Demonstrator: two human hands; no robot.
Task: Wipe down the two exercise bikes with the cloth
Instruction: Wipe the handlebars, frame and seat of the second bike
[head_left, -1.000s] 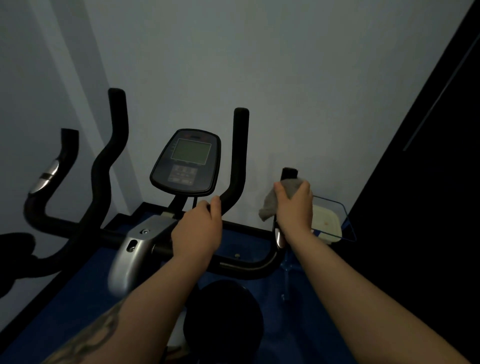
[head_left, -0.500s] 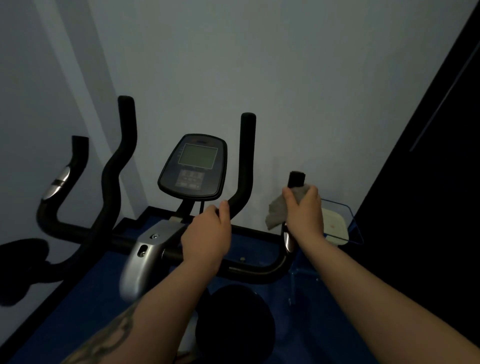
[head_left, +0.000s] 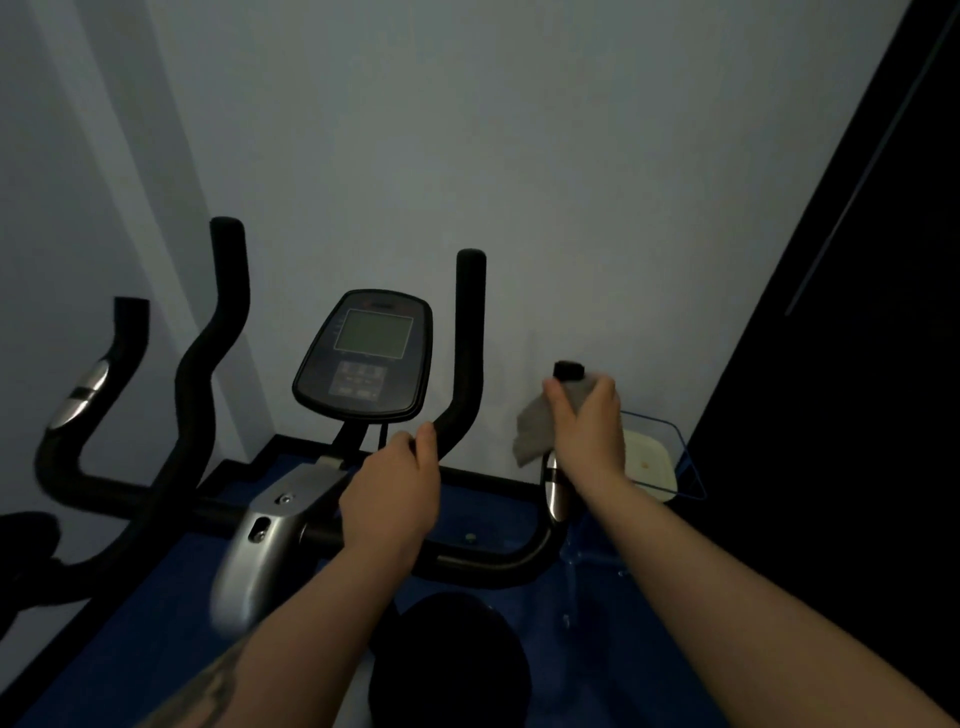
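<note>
An exercise bike with black handlebars (head_left: 470, 338) and a grey display console (head_left: 366, 358) fills the middle of the head view. My left hand (head_left: 392, 499) grips the handlebar where the inner right upright bends. My right hand (head_left: 589, 428) holds a grey cloth (head_left: 535, 428) wrapped round the outer right grip, just below its black end cap (head_left: 568, 370). A corner of the cloth hangs out to the left of my hand. A chrome pulse sensor (head_left: 558, 493) shows under my right wrist. Only one bike is in view.
A pale wall stands close behind the bike. A clear container (head_left: 660, 460) with something pale inside sits at the right. A dark panel (head_left: 857, 364) closes off the right side. Blue floor mats (head_left: 130, 649) lie beneath. The black saddle (head_left: 449, 660) is directly below me.
My right hand with the cloth has slid slightly up the outer right grip toward its end cap. My left hand has kept its grip on the handlebar. The view has shifted a little.
</note>
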